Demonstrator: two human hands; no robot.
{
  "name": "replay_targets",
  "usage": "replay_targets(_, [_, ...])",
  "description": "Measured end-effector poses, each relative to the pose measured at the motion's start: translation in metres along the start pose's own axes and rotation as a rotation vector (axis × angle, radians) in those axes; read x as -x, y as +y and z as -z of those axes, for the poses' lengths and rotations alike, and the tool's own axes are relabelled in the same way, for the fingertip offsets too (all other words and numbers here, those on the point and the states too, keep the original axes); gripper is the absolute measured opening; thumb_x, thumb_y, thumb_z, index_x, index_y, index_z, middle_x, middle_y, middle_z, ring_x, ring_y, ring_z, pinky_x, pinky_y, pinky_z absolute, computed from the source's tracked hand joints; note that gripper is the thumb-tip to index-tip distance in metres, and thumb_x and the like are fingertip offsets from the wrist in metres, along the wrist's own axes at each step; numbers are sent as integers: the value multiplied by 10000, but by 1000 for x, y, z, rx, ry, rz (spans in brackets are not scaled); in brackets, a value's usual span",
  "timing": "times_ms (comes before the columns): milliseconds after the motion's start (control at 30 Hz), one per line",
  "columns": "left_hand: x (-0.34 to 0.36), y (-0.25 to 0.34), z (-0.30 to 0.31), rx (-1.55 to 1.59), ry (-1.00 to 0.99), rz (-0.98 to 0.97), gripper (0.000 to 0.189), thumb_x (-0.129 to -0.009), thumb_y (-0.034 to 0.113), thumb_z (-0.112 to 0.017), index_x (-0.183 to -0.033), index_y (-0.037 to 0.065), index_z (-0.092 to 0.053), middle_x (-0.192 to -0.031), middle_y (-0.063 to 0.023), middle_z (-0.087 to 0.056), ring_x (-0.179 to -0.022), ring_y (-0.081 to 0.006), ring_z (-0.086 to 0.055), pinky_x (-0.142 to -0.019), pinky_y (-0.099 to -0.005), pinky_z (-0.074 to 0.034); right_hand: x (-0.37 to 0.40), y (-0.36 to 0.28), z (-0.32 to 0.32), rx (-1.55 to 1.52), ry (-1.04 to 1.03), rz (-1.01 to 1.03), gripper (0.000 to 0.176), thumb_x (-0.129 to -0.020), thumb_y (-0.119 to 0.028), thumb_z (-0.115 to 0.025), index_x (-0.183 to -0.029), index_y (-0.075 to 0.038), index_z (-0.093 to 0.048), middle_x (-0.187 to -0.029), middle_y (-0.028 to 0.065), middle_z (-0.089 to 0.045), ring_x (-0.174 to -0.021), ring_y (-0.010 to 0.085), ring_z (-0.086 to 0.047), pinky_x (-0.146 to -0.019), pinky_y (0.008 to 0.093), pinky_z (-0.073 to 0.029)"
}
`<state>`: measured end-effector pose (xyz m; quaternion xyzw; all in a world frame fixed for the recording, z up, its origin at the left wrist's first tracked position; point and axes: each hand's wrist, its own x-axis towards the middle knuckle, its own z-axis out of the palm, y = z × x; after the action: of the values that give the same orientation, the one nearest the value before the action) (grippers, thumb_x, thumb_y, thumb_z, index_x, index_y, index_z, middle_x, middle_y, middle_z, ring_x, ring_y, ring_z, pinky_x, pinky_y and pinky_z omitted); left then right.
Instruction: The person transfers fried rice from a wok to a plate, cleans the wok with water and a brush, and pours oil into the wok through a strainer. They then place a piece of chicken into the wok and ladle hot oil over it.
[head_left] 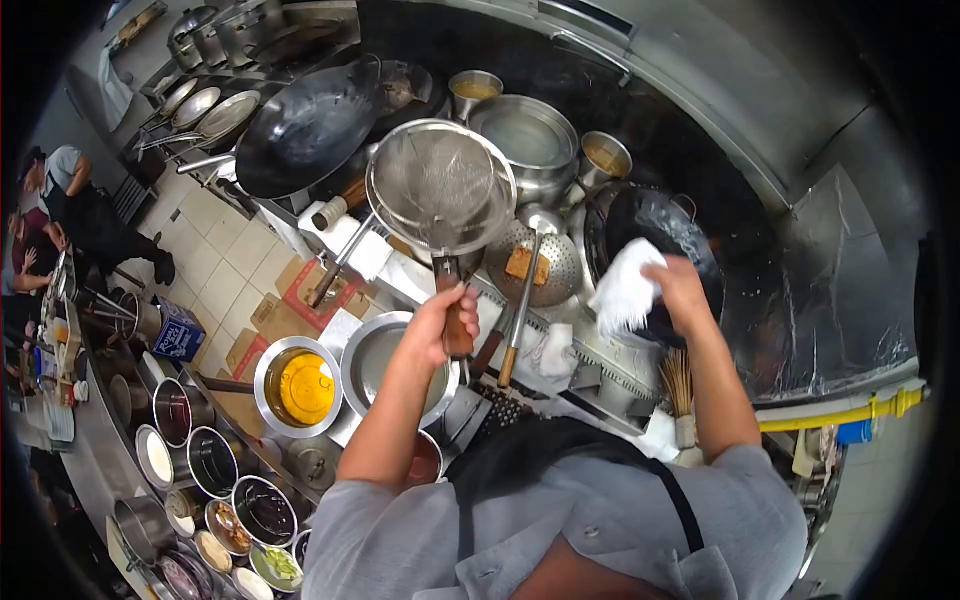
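Note:
My left hand [447,325] is wrapped round the wooden handle of a round mesh strainer [440,180], which is raised above the stove front. In my right hand [680,295] is a white cloth [630,288], held over the near left side of a dark wok [668,235]. Between my hands lies a perforated ladle [545,270] with a brown block on it, and a ladle with a wooden-ended handle [522,320] rests across it. The cloth hides part of the wok.
A large black wok [305,130] stands at the upper left, near a water pot [525,135]. A bowl of yellow oil [305,388] is at lower left, beside a metal bowl [375,365]. A bamboo brush [682,400] stands at right. People work at far left.

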<state>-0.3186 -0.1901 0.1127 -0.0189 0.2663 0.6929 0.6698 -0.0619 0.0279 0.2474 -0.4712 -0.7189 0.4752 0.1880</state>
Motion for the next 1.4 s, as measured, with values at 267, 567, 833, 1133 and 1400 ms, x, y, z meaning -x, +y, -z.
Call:
replay_targets(267, [75, 41, -54, -317, 142, -228, 202, -888, 157, -513, -1004, -5, -483, -684, -39, -515, -518, -138, -483, -495, -278, -446, -132, 1, -76, 112, -80, 8, 303, -711, -205, -640, -823, 75, -609, -817, 159, -613, -673, 228, -622, -506, 319, -517])
replay_targets(567, [170, 8, 4, -390, 384, -378, 270, -828, 129, -587, -1012, 8, -431, -634, -72, -505, -452, -156, -485, -397, -290, -442, -181, 4, -198, 258, -40, 59, 396, -750, -326, -642, -721, 67, -604, -712, 159, -624, -519, 244, -621, -470, 335, -511])
replay_targets(833, [237, -48, 39, -242, 569, -441, 304, -795, 91, -587, -1025, -7, -414, -601, -90, -493, -432, -177, -478, -384, -311, -434, -201, 16, -183, -42, -369, -157, 657, -756, -552, -599, -1043, 39, -564, -934, 164, -598, -809, 259, -606, -702, 378, -512])
replay_targets(1133, [253, -75, 43, -144, 627, -458, 336, -786, 153, -656, -1012, 13, -451, -622, -63, -488, -422, -143, -467, -365, -278, -432, -223, 10, -227, 122, -536, -473, 428, -787, -435, -587, -994, -60, -590, -917, 141, -612, -811, 310, -614, -691, 467, -503])
replay_targets(1400, [256, -109, 40, -111, 705, -468, 315, -788, 137, -637, -1013, 14, -454, -616, -65, -489, -428, -141, -464, -370, -275, -432, -211, 2, -246, -168, -148, -323, 182, -765, -102, -597, -931, -28, -597, -805, 107, -631, -665, 261, -635, -552, 462, -518])
